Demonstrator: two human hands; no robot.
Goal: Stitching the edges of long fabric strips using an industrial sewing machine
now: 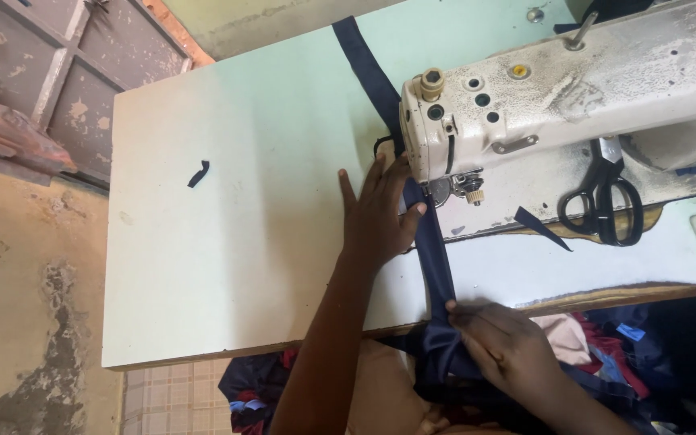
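While the navy fabric strip runs lengthwise from the desk edge up under the sewing machine head, left hand lies flat and open beside the presser foot, fingers spread, pressing the strip's left edge. Right hand sits nearer the person, pinching the strip closed at the desk edge. Black scissors lie right of the needle.

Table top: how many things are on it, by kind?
Sewing machine: 1
Scissors: 1
Navy strip under the left hand, held by the right hand: 1
Loose navy scraps: 2
Total: 5
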